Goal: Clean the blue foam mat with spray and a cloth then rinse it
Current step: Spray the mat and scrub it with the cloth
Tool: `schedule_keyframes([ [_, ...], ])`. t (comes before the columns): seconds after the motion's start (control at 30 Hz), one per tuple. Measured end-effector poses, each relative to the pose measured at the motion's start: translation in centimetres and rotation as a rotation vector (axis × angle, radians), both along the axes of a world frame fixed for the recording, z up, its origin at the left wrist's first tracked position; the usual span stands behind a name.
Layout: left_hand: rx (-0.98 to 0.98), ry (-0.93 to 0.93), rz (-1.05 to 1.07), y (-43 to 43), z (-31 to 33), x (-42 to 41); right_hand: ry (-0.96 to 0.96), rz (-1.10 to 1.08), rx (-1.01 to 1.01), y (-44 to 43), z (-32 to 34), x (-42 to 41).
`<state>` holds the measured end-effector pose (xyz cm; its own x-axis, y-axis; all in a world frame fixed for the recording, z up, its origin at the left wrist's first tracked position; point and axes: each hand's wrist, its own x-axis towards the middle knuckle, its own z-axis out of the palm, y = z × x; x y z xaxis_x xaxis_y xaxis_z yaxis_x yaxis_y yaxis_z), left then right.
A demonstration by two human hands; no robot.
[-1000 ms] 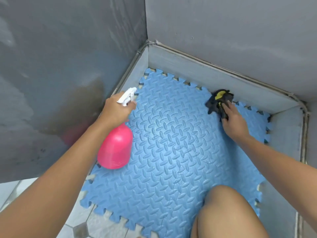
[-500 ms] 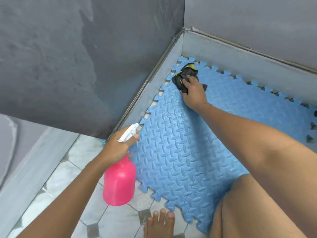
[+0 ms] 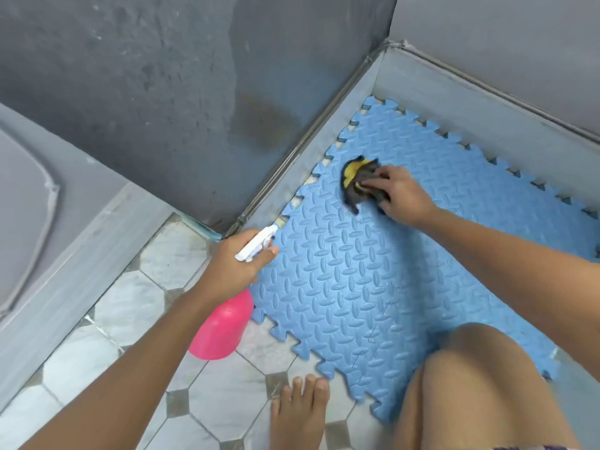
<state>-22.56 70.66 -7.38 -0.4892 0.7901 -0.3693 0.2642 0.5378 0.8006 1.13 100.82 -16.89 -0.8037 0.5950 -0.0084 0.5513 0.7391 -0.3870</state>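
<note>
Now I see the blue foam mat (image 3: 373,287) lying flat on the floor, its far edges tucked against a grey raised ledge (image 3: 470,102) that meets in a corner under the grey wall (image 3: 162,92). Using the mat as my landmark: the right hand (image 3: 402,196) rests on its surface toward the far-left edge, palm down, its grip pressed over a crumpled dark cloth (image 3: 360,186) with a yellow patch showing at the cloth's left side. The cloth touches the mat, just short of the mat's toothed left border. The left hand (image 3: 237,264) hovers at the mat's near-left edge, its grip wrapped around the neck of a pink spray bottle (image 3: 224,329), index finger lying along the white trigger head (image 3: 256,245), whose nozzle points over the mat. The bottle's body hangs over the tiled floor (image 3: 130,319) just off the mat's border. My bare foot (image 3: 298,414) stands on the tiles beside the mat's near corner, and a bent knee (image 3: 487,368) is over its near side.
</note>
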Motion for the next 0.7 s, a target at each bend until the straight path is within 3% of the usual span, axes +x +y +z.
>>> schedule_keyframes([
  [0.1,0.007,-0.004,0.002,-0.6,0.4,0.1,-0.034,-0.582,-0.059,3.3,0.2,-0.7],
  [0.17,0.003,-0.008,-0.005,-0.8,0.4,-0.4,-0.062,-0.666,-0.056,1.2,0.6,-3.6],
  [0.33,0.033,-0.004,-0.014,-1.1,0.2,-0.5,0.057,-0.132,0.001,-11.8,0.7,-9.2],
  [0.47,0.005,-0.068,-0.058,-0.8,0.0,-2.0,0.02,0.391,-0.031,-20.0,0.1,-7.6],
  [0.5,-0.058,0.007,0.038,-1.6,-1.6,-1.8,0.0,0.536,-0.018,-20.8,0.0,-6.5],
  [0.53,-0.094,-0.148,0.036,-5.5,-3.3,0.7,-0.022,0.675,0.001,-21.0,-0.2,-5.2],
  [0.57,-0.083,-0.151,0.014,-9.2,-6.2,5.1,-0.04,0.792,0.021,-20.5,-0.3,-3.9],
  [0.63,-0.094,0.077,0.046,-14.4,-12.8,14.1,-0.087,0.894,0.08,-17.9,-0.1,-2.4],
  [0.7,-0.027,0.076,0.066,-16.7,-15.7,17.7,-0.1,0.764,0.143,-13.6,0.1,-2.0],
])
